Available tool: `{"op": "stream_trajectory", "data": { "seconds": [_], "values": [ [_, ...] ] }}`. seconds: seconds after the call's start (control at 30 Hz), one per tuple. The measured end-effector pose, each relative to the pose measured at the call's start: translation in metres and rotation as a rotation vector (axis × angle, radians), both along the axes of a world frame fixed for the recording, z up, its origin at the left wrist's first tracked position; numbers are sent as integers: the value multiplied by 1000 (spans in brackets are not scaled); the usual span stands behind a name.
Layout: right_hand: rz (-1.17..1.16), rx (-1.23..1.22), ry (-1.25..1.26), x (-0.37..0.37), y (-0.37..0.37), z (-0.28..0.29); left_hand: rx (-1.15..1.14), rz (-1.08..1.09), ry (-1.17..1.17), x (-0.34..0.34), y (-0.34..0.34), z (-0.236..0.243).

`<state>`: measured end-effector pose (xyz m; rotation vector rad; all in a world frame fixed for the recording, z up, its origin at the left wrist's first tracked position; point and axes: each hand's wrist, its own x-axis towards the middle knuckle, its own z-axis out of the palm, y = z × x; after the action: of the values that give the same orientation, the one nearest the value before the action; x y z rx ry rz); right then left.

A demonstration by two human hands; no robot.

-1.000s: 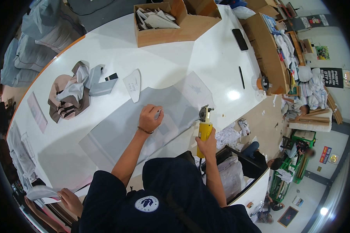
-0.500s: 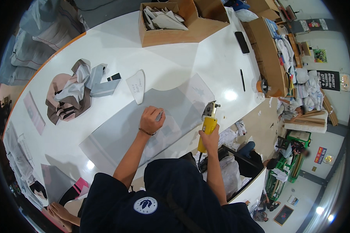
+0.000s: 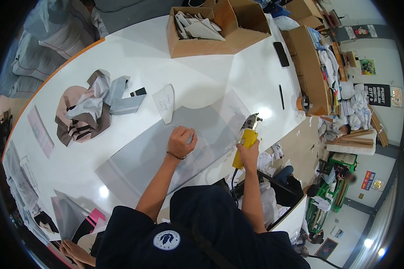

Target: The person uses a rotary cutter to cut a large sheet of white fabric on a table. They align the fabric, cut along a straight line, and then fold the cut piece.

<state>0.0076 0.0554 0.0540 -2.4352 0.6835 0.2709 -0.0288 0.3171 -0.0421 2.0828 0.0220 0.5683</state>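
Observation:
My right hand (image 3: 249, 152) is wrapped round a yellow handheld electric cutter (image 3: 246, 137) with a round metal head. A black cord trails from it toward my body. The cutter's head is at the right end of a light grey fabric sheet (image 3: 143, 145), which lies flat across the white table (image 3: 134, 49). My left hand (image 3: 181, 141) rests on that sheet with its fingers curled in; whatever they may hold is hidden. Just beyond it lies a white pattern piece (image 3: 164, 105) with handwriting on it.
A heap of pink, brown and grey cut fabric (image 3: 83, 110) lies on the left. At the back stands a cardboard box (image 3: 202, 48) with card pieces. A phone (image 3: 281, 54) and black pen (image 3: 281, 97) lie right. A co-worker's hands (image 3: 75, 252) hold grey fabric at lower left.
The cutter in my right hand has moved slightly right and tilted rightward. My left hand stays on the sheet. The whole view has shifted a little.

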Motion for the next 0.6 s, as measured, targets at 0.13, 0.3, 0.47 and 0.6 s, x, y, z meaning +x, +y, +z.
{"op": "stream_trajectory", "data": {
  "seconds": [0.13, 0.3, 0.47, 0.6],
  "values": [
    [-40, 9, -44, 9, -4, -14, -7, -1, -17, 0, 0, 0],
    [-149, 107, -108, 26, -8, -31, 28, 10, 0, -3, 1, -2],
    [-353, 471, -153, 54, -50, -56, 55, -5, -49, 0, -4, -2],
    [-302, 596, -130, 73, -67, -35, 55, 5, -9, 0, -11, -12]
  ]
}}
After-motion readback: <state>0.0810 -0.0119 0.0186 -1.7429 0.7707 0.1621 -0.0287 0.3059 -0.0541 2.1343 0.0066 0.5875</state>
